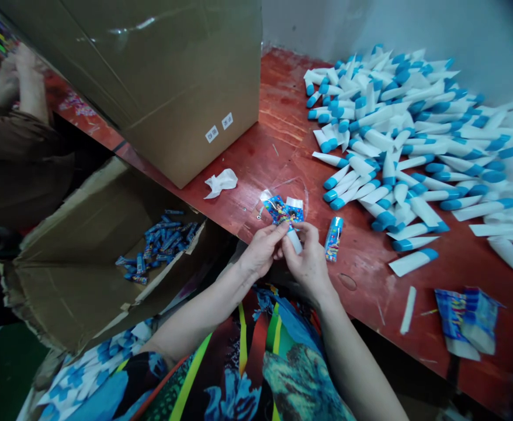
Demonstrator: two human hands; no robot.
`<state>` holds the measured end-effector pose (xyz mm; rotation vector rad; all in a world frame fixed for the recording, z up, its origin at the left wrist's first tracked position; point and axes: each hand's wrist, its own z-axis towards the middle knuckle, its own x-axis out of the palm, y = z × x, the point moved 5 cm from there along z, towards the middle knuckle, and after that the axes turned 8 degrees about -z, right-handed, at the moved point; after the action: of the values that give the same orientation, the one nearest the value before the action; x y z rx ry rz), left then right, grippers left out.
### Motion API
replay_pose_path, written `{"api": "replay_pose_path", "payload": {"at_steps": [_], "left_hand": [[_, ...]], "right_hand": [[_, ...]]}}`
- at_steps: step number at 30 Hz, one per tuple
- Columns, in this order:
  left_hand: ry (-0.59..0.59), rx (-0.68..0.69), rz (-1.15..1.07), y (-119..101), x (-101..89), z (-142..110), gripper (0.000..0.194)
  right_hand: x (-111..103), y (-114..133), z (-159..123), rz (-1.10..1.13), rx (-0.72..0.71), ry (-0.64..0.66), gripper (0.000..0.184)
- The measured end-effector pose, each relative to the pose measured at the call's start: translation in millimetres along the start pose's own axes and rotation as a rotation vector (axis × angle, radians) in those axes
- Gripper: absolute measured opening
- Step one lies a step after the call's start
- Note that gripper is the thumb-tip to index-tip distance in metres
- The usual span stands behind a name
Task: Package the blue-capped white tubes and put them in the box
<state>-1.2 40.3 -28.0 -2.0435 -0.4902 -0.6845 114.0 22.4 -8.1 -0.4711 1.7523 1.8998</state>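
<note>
Close together at the table's front edge, both my hands are closed with fingertips nearly meeting. My left hand (260,251) pinches a colourful blue printed wrapper (276,209), its clear end sticking up and to the left. Between the fingers of my right hand (309,260) is a white tube (295,240), partly hidden by the fingers. Another printed piece (295,207) shows just behind the fingertips; whether it is held or lying there I cannot tell. To the right of my right hand lies a tube in a printed wrapper (333,238).
Loose white tubes with blue ends (388,140) cover the red table (278,140) at right. Flat printed wrappers (467,321) lie front right. A tall cardboard box (204,76) stands behind; an open carton (63,280) at left holds wrapped tubes (164,240). Another person's hands (22,79) appear far left.
</note>
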Motion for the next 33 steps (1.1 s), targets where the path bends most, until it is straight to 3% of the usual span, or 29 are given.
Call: {"api": "replay_pose_path", "payload": {"at_steps": [3, 7, 13, 16, 19, 25, 33], "left_hand": [[-0.039, -0.008, -0.035, -2, -3.6, 1, 0.05], [-0.037, 0.011, -0.02, -10, -8.7, 3, 0.047], [0.068, -0.055, 0.025, 10, 7.6, -11, 0.051], [0.089, -0.093, 0.046, 15, 11.8, -14, 0.049], [0.056, -0.058, 0.046, 3, 7.0, -8, 0.047], [-0.023, 0.087, 0.021, -16, -0.8, 3, 0.045], [-0.023, 0.065, 0.049, 1, 3.4, -1, 0.047]], "right_hand": [[4, -6, -4, 0.141, 0.062, 0.12, 0.057], [6, -14, -20, 0.452, 0.167, 0.295, 0.047], [-1, -16, -17, 0.552, 0.244, 0.12, 0.049], [3, -13, -8, 0.567, 0.231, 0.124, 0.046], [4, -15, -9, 0.589, 0.245, 0.137, 0.043], [1, -19, -30, 0.539, 0.188, 0.369, 0.068], [6, -34, -26, 0.623, 0.267, 0.231, 0.054]]}}
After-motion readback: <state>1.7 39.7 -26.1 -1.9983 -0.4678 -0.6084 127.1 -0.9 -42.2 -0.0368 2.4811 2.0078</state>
